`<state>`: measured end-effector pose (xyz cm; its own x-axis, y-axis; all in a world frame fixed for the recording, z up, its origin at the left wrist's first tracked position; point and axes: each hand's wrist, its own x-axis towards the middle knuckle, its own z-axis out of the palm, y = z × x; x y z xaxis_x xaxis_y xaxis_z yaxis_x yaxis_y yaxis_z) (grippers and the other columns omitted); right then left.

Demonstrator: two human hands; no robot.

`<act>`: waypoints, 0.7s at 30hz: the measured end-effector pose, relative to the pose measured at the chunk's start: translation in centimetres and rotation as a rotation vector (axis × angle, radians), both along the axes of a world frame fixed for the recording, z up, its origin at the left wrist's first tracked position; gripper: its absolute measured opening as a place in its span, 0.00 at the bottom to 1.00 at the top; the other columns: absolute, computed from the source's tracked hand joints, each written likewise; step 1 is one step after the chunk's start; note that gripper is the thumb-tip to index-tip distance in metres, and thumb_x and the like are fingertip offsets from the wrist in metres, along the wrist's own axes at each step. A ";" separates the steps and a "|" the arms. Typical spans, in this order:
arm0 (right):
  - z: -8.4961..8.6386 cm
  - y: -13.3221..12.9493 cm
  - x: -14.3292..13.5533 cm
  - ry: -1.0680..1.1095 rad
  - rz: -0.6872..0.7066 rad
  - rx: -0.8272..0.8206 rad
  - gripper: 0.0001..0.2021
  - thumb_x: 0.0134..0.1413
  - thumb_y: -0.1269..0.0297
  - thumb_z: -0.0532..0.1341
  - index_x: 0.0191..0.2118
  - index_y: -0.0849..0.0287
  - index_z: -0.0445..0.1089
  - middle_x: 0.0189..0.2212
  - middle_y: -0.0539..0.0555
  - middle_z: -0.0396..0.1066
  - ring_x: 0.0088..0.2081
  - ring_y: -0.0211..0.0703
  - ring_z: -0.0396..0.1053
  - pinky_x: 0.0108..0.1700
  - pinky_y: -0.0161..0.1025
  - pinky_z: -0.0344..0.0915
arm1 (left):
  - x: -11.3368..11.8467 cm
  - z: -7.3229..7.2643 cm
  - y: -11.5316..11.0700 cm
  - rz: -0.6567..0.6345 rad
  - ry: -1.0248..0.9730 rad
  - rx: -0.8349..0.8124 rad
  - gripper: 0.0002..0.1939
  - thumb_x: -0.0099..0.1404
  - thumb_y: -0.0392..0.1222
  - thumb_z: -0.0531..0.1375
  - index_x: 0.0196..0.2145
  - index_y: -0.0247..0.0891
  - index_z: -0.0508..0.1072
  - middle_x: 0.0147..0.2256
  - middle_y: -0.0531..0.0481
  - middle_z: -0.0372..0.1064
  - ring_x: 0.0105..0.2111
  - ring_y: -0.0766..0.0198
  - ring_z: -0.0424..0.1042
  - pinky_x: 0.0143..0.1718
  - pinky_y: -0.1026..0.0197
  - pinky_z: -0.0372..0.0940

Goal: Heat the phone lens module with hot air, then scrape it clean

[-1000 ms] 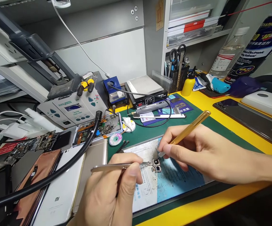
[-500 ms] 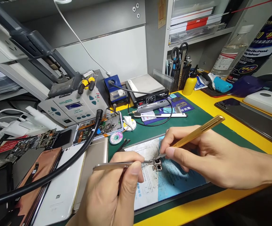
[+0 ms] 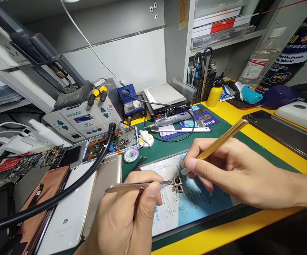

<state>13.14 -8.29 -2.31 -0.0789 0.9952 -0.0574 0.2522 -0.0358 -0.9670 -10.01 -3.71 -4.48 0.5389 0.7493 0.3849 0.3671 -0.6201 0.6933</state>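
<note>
My left hand (image 3: pixel 132 209) is closed around metal tweezers (image 3: pixel 129 186), whose tips touch the left edge of a small dual camera module (image 3: pixel 178 185). The module lies lens side up, its two dark lenses one beside the other. In my right hand (image 3: pixel 230 170) is a slim gold-handled tool (image 3: pixel 221 139), pinched like a pen. Its pale, flat tip is just right of the module and apart from it. Beneath the module is a worn white and blue printed pad (image 3: pixel 166 223).
A green mat (image 3: pixel 222 124) covers the yellow bench. Several phones (image 3: pixel 68 216) and a thick black hose (image 3: pixel 89 177) lie at left, near a parts box (image 3: pixel 124 140) and solder reel (image 3: pixel 131 155). Behind stand a rework station (image 3: pixel 84 122), heating plate (image 3: pixel 166 99) and yellow bottle (image 3: pixel 215 94).
My right hand has drawn the gold-handled tool's tip up and right, off the camera module, leaving its upper lens uncovered. My left hand and the tweezers have stayed put.
</note>
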 end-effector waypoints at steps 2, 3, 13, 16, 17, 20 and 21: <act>-0.1 0.0 -0.1 0.010 0.003 -0.006 0.15 0.67 0.56 0.66 0.31 0.57 0.66 0.19 0.44 0.65 0.18 0.30 0.56 0.17 0.29 0.51 | 0.0 0.0 -0.1 0.001 0.003 -0.002 0.11 0.78 0.37 0.53 0.44 0.52 0.73 0.29 0.61 0.71 0.27 0.74 0.72 0.24 0.69 0.60; -0.2 0.0 -0.1 0.011 0.009 -0.008 0.15 0.67 0.56 0.66 0.31 0.57 0.66 0.19 0.44 0.65 0.19 0.31 0.57 0.18 0.29 0.52 | 0.0 0.0 -0.1 0.004 0.004 -0.004 0.11 0.78 0.38 0.53 0.44 0.52 0.73 0.29 0.62 0.71 0.27 0.73 0.72 0.24 0.69 0.60; -0.1 0.1 -0.3 0.015 0.019 -0.006 0.15 0.66 0.57 0.65 0.31 0.57 0.66 0.19 0.45 0.64 0.22 0.34 0.60 0.23 0.32 0.54 | -0.1 -0.1 -0.1 0.016 0.011 0.007 0.12 0.78 0.36 0.53 0.44 0.51 0.74 0.30 0.60 0.71 0.28 0.73 0.72 0.25 0.68 0.61; 0.0 0.0 -0.3 0.021 0.014 -0.008 0.14 0.66 0.58 0.65 0.30 0.57 0.66 0.19 0.45 0.64 0.22 0.34 0.60 0.23 0.31 0.55 | -0.1 -0.1 -0.1 0.010 0.009 0.005 0.12 0.78 0.36 0.53 0.44 0.51 0.74 0.30 0.60 0.71 0.28 0.73 0.73 0.24 0.68 0.61; -0.1 0.0 -0.3 0.032 0.011 -0.008 0.14 0.65 0.59 0.66 0.30 0.57 0.66 0.19 0.45 0.64 0.22 0.33 0.60 0.22 0.30 0.54 | -0.1 -0.1 -0.1 0.009 0.011 0.005 0.12 0.78 0.36 0.53 0.45 0.51 0.74 0.30 0.60 0.71 0.28 0.73 0.72 0.24 0.68 0.61; -0.3 0.0 -0.1 0.095 -0.021 -0.025 0.12 0.63 0.60 0.67 0.31 0.57 0.67 0.18 0.43 0.62 0.19 0.31 0.56 0.19 0.28 0.52 | -0.1 -0.1 -0.2 0.016 0.023 0.003 0.12 0.78 0.37 0.52 0.45 0.52 0.73 0.31 0.60 0.71 0.28 0.73 0.72 0.25 0.69 0.61; -0.5 0.1 -0.1 0.114 -0.032 -0.037 0.12 0.63 0.60 0.67 0.31 0.57 0.67 0.17 0.43 0.62 0.18 0.31 0.55 0.19 0.28 0.52 | -0.1 -0.1 -0.2 0.021 0.028 0.004 0.12 0.78 0.37 0.52 0.45 0.52 0.73 0.31 0.61 0.71 0.28 0.73 0.73 0.25 0.69 0.61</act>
<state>13.07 -8.23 -2.77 -0.0555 0.9947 -0.0863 0.1392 -0.0779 -0.9872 -10.14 -3.90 -4.61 0.5339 0.7590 0.3726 0.3992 -0.6147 0.6802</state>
